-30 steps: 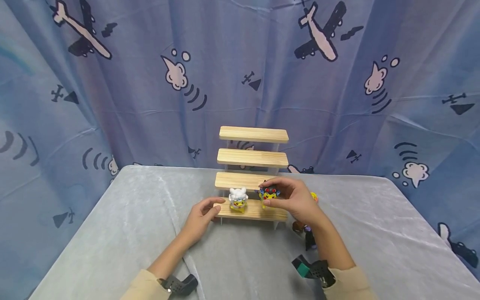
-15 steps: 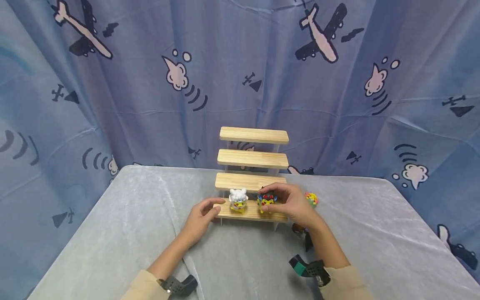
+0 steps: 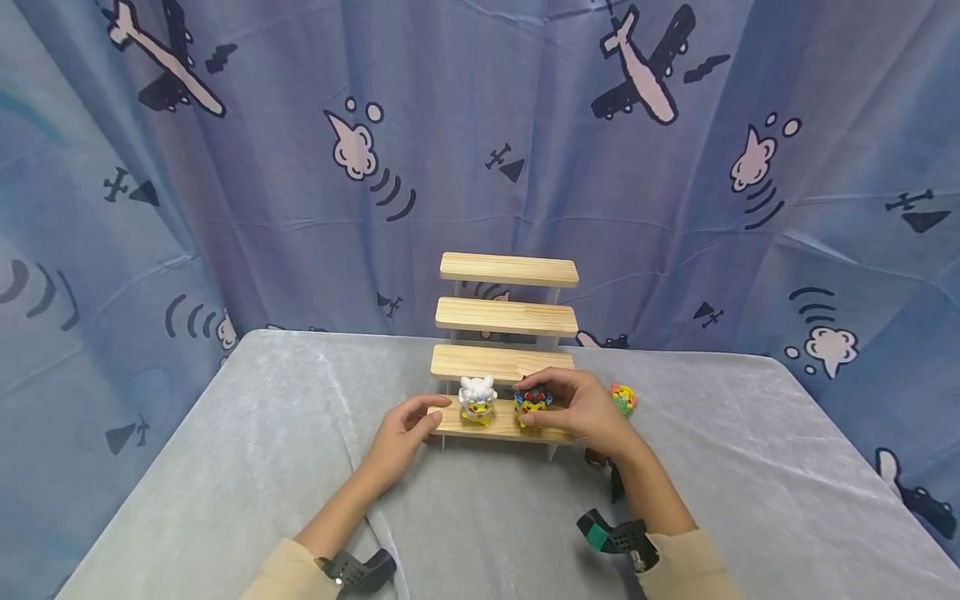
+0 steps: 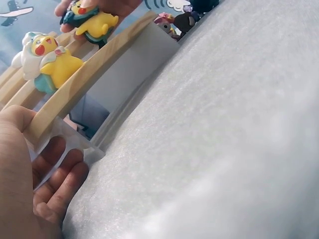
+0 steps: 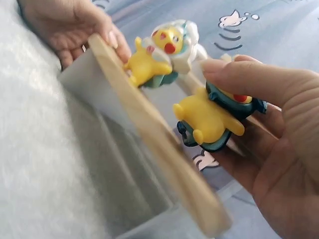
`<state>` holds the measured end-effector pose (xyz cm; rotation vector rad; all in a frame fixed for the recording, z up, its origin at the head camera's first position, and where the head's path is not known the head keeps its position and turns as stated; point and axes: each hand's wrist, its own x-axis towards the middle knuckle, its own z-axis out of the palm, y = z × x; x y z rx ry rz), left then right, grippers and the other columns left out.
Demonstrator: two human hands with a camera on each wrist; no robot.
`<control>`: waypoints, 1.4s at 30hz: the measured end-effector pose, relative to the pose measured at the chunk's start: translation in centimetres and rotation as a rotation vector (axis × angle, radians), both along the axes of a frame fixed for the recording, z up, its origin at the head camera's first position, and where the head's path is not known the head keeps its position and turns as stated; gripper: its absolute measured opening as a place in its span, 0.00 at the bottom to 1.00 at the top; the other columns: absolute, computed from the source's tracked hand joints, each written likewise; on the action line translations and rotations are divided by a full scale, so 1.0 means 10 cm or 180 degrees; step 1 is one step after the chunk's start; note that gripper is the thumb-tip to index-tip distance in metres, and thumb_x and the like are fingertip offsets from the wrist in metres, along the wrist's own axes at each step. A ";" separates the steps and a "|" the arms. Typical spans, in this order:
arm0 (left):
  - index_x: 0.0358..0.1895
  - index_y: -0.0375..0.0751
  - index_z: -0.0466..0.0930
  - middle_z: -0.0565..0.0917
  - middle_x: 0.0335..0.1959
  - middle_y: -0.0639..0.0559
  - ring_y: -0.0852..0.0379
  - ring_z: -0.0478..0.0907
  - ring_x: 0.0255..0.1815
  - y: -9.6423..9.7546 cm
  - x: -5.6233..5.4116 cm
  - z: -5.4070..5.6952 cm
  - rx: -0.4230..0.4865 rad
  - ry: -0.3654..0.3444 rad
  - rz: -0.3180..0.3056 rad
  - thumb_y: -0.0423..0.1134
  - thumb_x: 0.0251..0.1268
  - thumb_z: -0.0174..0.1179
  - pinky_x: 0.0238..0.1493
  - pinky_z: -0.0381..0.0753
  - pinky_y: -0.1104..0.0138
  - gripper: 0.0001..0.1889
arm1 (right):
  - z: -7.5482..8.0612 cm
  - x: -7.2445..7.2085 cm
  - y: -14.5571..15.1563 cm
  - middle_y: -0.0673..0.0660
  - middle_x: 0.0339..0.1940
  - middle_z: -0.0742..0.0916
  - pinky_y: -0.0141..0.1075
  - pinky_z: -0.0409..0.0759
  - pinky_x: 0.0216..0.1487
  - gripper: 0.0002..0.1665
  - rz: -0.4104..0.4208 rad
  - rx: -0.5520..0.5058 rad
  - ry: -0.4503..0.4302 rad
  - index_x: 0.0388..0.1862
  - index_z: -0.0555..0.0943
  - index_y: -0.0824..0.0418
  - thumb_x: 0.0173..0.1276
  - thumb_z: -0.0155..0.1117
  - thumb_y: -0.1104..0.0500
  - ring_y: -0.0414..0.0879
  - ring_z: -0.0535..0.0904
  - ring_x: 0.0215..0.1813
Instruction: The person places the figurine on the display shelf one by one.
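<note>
In the head view a tiered wooden display stand has a yellow figurine in a white hood upright on its lowest board. My left hand grips that board's left end; in the left wrist view the thumb is on top and the other fingers curl beneath, by the clear support. Thumb and fingers of my right hand pinch another yellow figurine with a dark hood at the right part of the same board. Whether its feet touch the wood I cannot tell.
On the grey cloth, right of the stand, lies a colourful figurine. Nearer, a brown and dark figurine or two are partly hidden behind the right forearm. A blue patterned curtain hangs behind.
My right hand has lowered the dark-hooded figurine slightly and shifted it a little left over the lowest board. The colourful figurine shows more. My left hand has stayed put.
</note>
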<state>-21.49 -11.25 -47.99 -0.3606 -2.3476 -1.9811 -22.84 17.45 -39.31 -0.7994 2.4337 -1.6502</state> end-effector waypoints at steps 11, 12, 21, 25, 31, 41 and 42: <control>0.55 0.38 0.83 0.84 0.58 0.40 0.64 0.80 0.39 0.00 0.00 0.00 -0.0009 -0.0024 0.0018 0.36 0.74 0.58 0.41 0.85 0.68 0.12 | -0.15 -0.06 0.04 0.66 0.56 0.87 0.34 0.87 0.49 0.23 0.0145 -0.0227 0.0015 0.51 0.85 0.63 0.55 0.78 0.68 0.39 0.86 0.52; 0.55 0.38 0.83 0.84 0.58 0.40 0.64 0.80 0.40 0.00 0.00 0.00 0.0002 -0.0022 0.0015 0.36 0.74 0.58 0.41 0.85 0.68 0.13 | -0.15 -0.05 0.04 0.66 0.56 0.87 0.34 0.87 0.50 0.23 0.0165 -0.0237 0.0001 0.51 0.85 0.63 0.55 0.78 0.68 0.39 0.86 0.53; 0.56 0.37 0.83 0.83 0.58 0.39 0.65 0.80 0.40 0.01 0.00 -0.01 0.0027 -0.0029 0.0006 0.36 0.74 0.58 0.41 0.85 0.68 0.13 | -0.10 -0.03 0.08 0.67 0.59 0.85 0.33 0.85 0.54 0.22 0.0250 -0.0130 -0.0046 0.53 0.84 0.62 0.59 0.76 0.65 0.38 0.85 0.56; 0.56 0.37 0.83 0.84 0.57 0.38 0.64 0.81 0.39 0.01 0.00 -0.01 0.0029 0.0007 -0.0020 0.36 0.74 0.58 0.41 0.85 0.68 0.13 | -0.03 -0.01 0.11 0.66 0.60 0.85 0.34 0.85 0.56 0.22 0.0232 -0.0028 0.0020 0.55 0.84 0.61 0.60 0.76 0.64 0.38 0.84 0.57; 0.56 0.38 0.82 0.84 0.57 0.38 0.64 0.81 0.40 0.00 0.00 0.00 0.0020 0.0012 -0.0056 0.37 0.74 0.58 0.41 0.86 0.67 0.13 | 0.09 0.04 0.21 0.61 0.59 0.86 0.39 0.84 0.59 0.21 0.0040 0.0125 0.0092 0.56 0.84 0.59 0.64 0.74 0.61 0.42 0.85 0.58; 0.55 0.37 0.83 0.83 0.57 0.39 0.64 0.80 0.39 0.01 0.01 0.01 0.0031 -0.0010 -0.0010 0.36 0.74 0.58 0.41 0.86 0.68 0.13 | 0.30 0.10 0.54 0.57 0.55 0.87 0.29 0.85 0.53 0.19 -0.0525 0.0161 0.0535 0.56 0.83 0.64 0.67 0.70 0.64 0.41 0.86 0.53; 0.55 0.37 0.83 0.83 0.58 0.39 0.64 0.80 0.39 0.01 0.01 0.01 0.0036 -0.0007 -0.0010 0.36 0.74 0.58 0.41 0.86 0.68 0.13 | 0.31 0.10 0.57 0.55 0.54 0.88 0.28 0.85 0.51 0.18 -0.0585 0.0158 0.0569 0.56 0.83 0.64 0.67 0.70 0.63 0.40 0.86 0.51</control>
